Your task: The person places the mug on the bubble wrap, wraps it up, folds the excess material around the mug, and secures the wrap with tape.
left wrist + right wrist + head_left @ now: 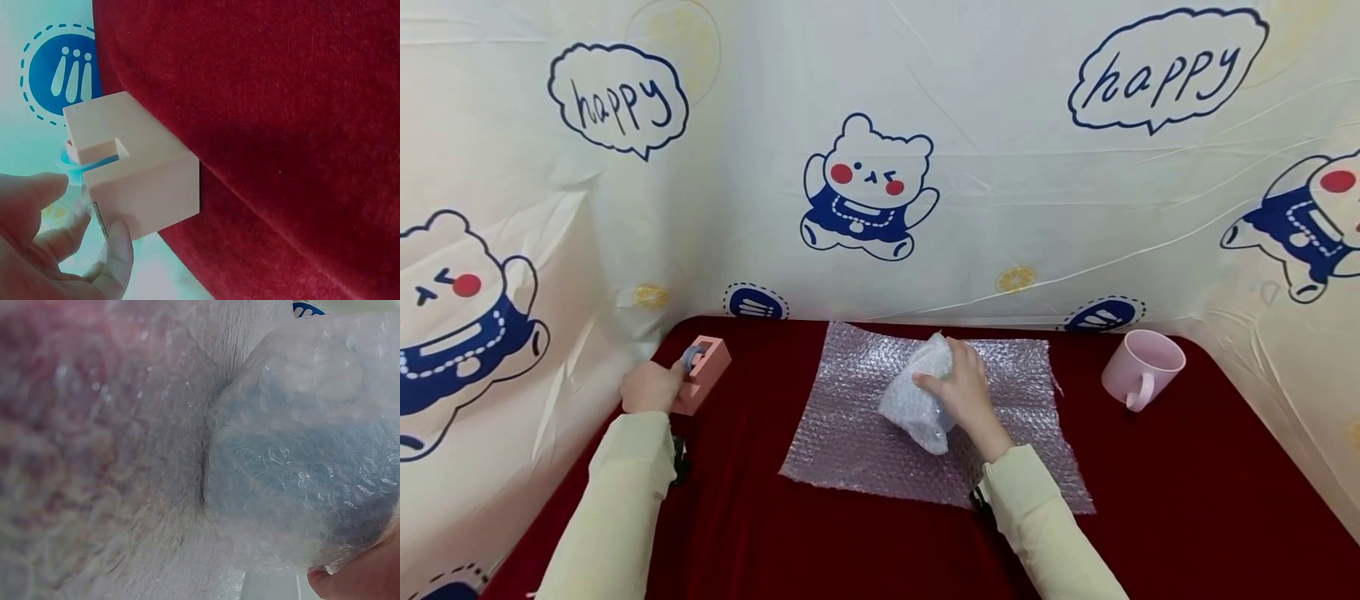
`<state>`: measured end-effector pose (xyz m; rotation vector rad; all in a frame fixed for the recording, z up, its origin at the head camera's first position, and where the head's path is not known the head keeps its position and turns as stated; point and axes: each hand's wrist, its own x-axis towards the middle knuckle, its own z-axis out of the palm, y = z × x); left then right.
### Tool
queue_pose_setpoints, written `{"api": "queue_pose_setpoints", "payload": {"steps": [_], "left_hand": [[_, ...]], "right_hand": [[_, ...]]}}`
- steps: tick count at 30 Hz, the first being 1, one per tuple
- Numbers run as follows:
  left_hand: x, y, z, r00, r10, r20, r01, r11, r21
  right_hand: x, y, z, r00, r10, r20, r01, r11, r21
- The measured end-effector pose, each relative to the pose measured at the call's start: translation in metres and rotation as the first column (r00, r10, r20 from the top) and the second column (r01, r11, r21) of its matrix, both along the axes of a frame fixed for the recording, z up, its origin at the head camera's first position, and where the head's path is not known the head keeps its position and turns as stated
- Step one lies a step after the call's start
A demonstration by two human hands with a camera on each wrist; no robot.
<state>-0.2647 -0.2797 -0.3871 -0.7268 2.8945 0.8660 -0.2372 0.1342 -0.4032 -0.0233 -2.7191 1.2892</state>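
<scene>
On the left side of the table my left hand [651, 387] is at a pink tape dispenser [703, 375] that carries a blue-rimmed roll of tape [693, 357]. In the left wrist view one fingertip [120, 234] touches the dispenser's end, while thumb and forefinger stand apart beside the roll. Near the table's middle, my right hand [966, 392] grips a bundle wrapped in bubble wrap [917, 396], thumb on its near face and fingers over the far side. Something bluish shows through the wrapping [300, 462]. Beneath the bundle lies a flat sheet of bubble wrap [842, 442].
A pink mug [1138, 371] stands at the right rear, its handle toward me. Dark red cloth [820, 542] covers the table. A white curtain [1000, 200] printed with bears hangs behind and along both sides.
</scene>
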Motion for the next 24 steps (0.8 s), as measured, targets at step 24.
{"api": "queue_pose_setpoints", "payload": {"steps": [24], "left_hand": [[-0.001,0.005,0.006,0.993,0.106,-0.052,-0.102,0.992,0.079]], "right_hand": [[0.000,0.000,0.002,1.000,0.000,0.009,0.000,1.000,0.015]]}}
